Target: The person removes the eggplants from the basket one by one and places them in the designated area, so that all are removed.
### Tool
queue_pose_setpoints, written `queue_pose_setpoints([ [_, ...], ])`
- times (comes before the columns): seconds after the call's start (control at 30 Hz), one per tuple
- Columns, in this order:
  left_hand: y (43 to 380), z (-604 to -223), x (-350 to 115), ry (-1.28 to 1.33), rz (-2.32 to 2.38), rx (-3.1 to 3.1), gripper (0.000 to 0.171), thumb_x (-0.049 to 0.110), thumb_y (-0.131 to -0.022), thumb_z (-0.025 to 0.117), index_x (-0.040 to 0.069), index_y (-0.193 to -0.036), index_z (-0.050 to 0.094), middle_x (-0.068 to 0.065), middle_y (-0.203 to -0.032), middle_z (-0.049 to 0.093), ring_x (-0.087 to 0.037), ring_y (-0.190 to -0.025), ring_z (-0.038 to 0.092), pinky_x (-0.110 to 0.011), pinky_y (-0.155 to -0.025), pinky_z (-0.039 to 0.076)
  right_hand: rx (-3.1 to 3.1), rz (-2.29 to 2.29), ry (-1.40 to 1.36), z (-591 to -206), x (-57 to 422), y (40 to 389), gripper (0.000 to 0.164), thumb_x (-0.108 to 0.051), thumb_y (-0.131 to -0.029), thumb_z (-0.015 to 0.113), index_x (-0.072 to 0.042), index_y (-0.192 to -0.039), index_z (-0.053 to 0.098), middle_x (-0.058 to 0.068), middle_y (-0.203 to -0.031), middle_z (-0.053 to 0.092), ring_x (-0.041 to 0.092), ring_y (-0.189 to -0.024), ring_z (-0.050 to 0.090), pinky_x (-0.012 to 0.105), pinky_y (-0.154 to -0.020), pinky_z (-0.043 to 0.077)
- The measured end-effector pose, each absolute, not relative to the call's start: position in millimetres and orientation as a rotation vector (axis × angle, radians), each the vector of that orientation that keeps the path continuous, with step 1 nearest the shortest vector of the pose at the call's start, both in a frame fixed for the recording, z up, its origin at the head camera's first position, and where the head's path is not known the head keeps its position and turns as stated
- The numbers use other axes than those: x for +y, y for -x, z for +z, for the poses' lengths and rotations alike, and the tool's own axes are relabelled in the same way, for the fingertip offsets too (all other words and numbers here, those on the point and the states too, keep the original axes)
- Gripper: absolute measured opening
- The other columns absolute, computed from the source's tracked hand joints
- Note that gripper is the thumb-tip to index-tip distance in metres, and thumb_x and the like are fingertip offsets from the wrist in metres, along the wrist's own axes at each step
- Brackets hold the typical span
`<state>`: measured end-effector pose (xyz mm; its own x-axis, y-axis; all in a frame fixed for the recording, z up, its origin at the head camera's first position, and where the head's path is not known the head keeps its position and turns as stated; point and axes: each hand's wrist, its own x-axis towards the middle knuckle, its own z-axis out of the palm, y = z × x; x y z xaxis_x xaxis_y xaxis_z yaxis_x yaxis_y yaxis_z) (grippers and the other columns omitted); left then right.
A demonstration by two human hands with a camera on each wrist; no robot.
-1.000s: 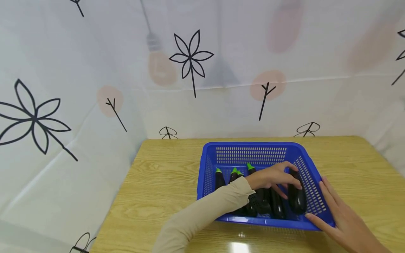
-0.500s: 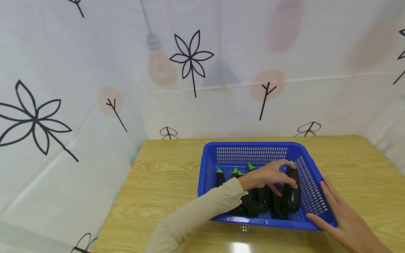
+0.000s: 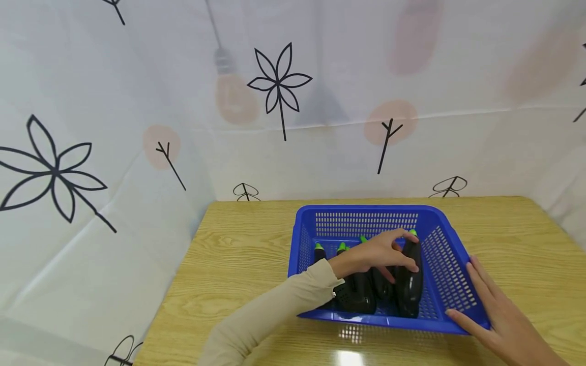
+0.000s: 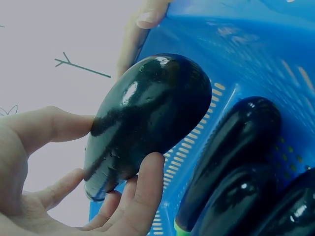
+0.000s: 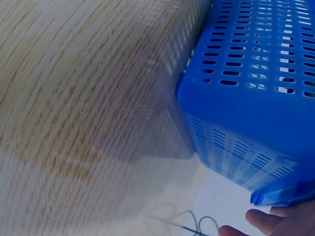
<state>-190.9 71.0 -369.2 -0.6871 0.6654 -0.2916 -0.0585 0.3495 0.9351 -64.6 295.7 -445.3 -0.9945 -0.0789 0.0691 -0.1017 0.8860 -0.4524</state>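
Note:
My left hand (image 3: 377, 254) grips a dark, glossy eggplant (image 3: 409, 284) between thumb and fingers, inside the blue basket (image 3: 366, 208). Up close in the left wrist view, the eggplant (image 4: 152, 108) tilts with its fat end up, and fingers wrap both sides of its narrower part. Several more eggplants (image 4: 231, 152) with green caps lie to the left in the basket, partly hidden by my forearm. At the basket's near right corner, my right hand (image 3: 503, 320) holds the rim, thumb toward the front edge and fingers along the outer right side.
The basket, with slotted walls, stands on a wood-grain table (image 3: 220, 274). A white cloth (image 3: 320, 168) with printed plants hangs behind and to the left. My beige sleeve (image 3: 270, 315) crosses over the basket's front left rim.
My left hand has carried the eggplant leftward, from beside the basket's right wall toward the other eggplants. The right hand has stayed at the corner.

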Motion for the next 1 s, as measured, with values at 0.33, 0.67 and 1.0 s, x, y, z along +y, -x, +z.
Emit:
queue_pose_setpoints([
  [0.33, 189, -364, 44, -0.54, 1.435, 1.927, 0.049, 0.005, -0.082, 0.073, 0.024, -0.125, 0.057, -0.001, -0.104, 0.052, -0.015, -0.076, 0.061, -0.045, -0.058, 0.056, -2.98, 0.751, -0.146, -447, 294, 63, 0.1, -0.044, -0.088, 0.061, -0.012, -0.151, -0.01, 0.012, -0.156, -0.017, 0.059, -0.131, 0.005, 0.08, -0.078, 0.019],
  [0.67, 193, -357, 22, -0.543, 1.496, 1.952, 0.051, 0.005, -0.081, 0.074, 0.023, -0.125, 0.056, -0.001, -0.11, 0.049, -0.018, -0.072, 0.064, -0.049, -0.061, 0.055, -2.956, 0.794, -0.144, -449, 294, 63, 0.101, -0.044, -0.088, 0.061, -0.012, -0.151, -0.011, 0.014, -0.155, -0.018, 0.055, -0.134, -0.004, 0.077, -0.088, 0.004],
  [1.0, 197, -345, -2, -0.542, 1.557, 1.972, 0.054, 0.007, -0.081, 0.075, 0.025, -0.127, 0.055, -0.002, -0.109, 0.05, -0.025, -0.071, 0.067, -0.047, -0.062, 0.056, -2.966, 0.819, -0.135, -450, 294, 63, 0.1, -0.044, -0.089, 0.06, -0.012, -0.15, -0.013, 0.014, -0.154, -0.021, 0.055, -0.133, -0.006, 0.076, -0.089, -0.001],
])
